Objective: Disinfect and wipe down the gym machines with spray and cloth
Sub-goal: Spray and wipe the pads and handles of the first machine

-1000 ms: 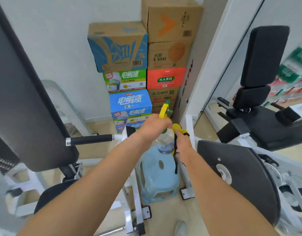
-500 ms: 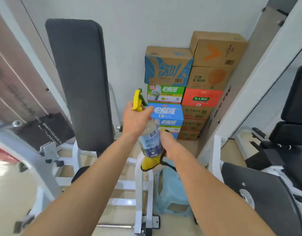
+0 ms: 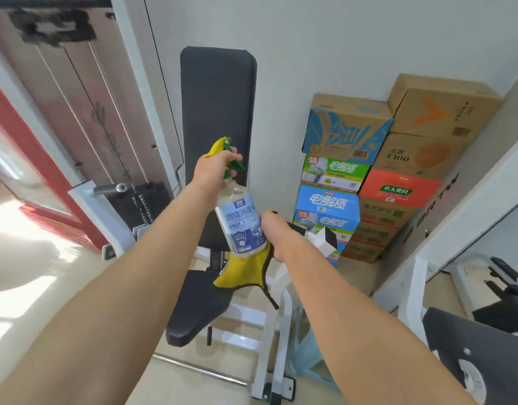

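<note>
My left hand [image 3: 212, 172] grips the neck of a clear spray bottle [image 3: 241, 226] with a blue label and a yellow-and-green trigger head, fingers curled round the trigger. The nozzle points toward the black upright back pad [image 3: 218, 112] of a white-framed gym machine. My right hand [image 3: 276, 233] holds a yellow cloth [image 3: 240, 271] with a dark edge, which hangs down just below the bottle. The machine's black seat pad [image 3: 198, 311] lies beneath both hands.
Stacked cardboard drink boxes [image 3: 369, 176] fill the corner on the right. A weight stack with cables [image 3: 144, 200] stands on the left. A pale blue plastic stool [image 3: 306, 349] sits on the floor by the frame. Another machine's black pad [image 3: 480, 358] shows at lower right.
The view has swung left, bringing the back pad to the centre. My left hand has raised the bottle toward the pad, and my right hand with the cloth has stayed just below it.
</note>
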`<state>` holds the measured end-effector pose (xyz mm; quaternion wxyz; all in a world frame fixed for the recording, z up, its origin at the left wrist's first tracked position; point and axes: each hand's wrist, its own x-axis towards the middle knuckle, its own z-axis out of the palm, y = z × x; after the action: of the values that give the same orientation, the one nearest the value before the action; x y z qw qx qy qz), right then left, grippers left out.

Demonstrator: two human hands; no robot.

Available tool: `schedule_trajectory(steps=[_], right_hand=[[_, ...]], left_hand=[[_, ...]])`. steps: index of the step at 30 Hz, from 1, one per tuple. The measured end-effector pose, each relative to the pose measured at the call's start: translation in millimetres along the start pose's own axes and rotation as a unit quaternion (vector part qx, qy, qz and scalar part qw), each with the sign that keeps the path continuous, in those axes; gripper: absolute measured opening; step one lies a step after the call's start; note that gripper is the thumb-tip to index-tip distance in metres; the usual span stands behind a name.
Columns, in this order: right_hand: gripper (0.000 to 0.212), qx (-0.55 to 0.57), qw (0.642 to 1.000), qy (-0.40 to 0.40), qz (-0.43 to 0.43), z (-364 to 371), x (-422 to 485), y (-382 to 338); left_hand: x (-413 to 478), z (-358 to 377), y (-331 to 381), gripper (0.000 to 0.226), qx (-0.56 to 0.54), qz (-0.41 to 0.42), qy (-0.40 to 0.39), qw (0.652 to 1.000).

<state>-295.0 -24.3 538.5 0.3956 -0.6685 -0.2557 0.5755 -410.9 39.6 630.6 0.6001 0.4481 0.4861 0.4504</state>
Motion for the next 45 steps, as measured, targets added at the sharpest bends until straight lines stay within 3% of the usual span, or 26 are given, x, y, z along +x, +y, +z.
schedule_trajectory(steps=[6,10,14,16,24,28,32,36,39,45], right_hand=[[0.04,0.029,0.999,0.027,-0.022,39.9,25.9,-24.1],[0.031,0.13,0.988,0.074,-0.03,70.4,46.2,-48.8],[0.042,0.2,0.968,0.125,-0.091,103.4,86.1,-74.9],[0.047,0.232,0.956,0.143,-0.113,121.2,103.3,-89.6],[0.047,0.358,0.904,0.082,-0.221,167.2,124.5,-151.1],[0.036,0.429,0.869,0.064,-0.239,159.6,146.8,-167.5],[0.027,0.45,0.858,0.032,-0.247,148.1,172.7,-182.6],[0.015,0.445,0.863,-0.01,-0.238,142.5,204.6,-199.7],[0.032,0.407,0.883,0.007,-0.234,133.6,231.0,-211.8],[0.026,0.406,0.89,-0.012,-0.205,108.2,255.8,-247.1]], left_hand=[[34.3,-58.8,18.0,0.027,-0.056,0.012,-0.038,0.998],[77.6,-112.0,30.3,0.034,-0.099,0.006,-0.069,0.993],[125.3,-161.9,47.3,0.033,-0.09,-0.012,-0.112,0.99],[148.1,-178.7,56.4,0.031,-0.063,-0.01,-0.127,0.99],[219.6,-205.7,64.2,0.022,0.141,0.083,-0.201,0.966],[255.4,-208.0,63.0,0.021,0.223,0.13,-0.201,0.945],[283.8,-205.4,63.9,0.021,0.287,0.178,-0.191,0.922],[313.1,-191.9,68.9,0.023,0.219,0.15,-0.17,0.949],[332.7,-172.5,75.6,0.014,0.158,0.111,-0.177,0.965],[369.2,-136.7,80.4,0.044,0.1,0.11,-0.164,0.975]])
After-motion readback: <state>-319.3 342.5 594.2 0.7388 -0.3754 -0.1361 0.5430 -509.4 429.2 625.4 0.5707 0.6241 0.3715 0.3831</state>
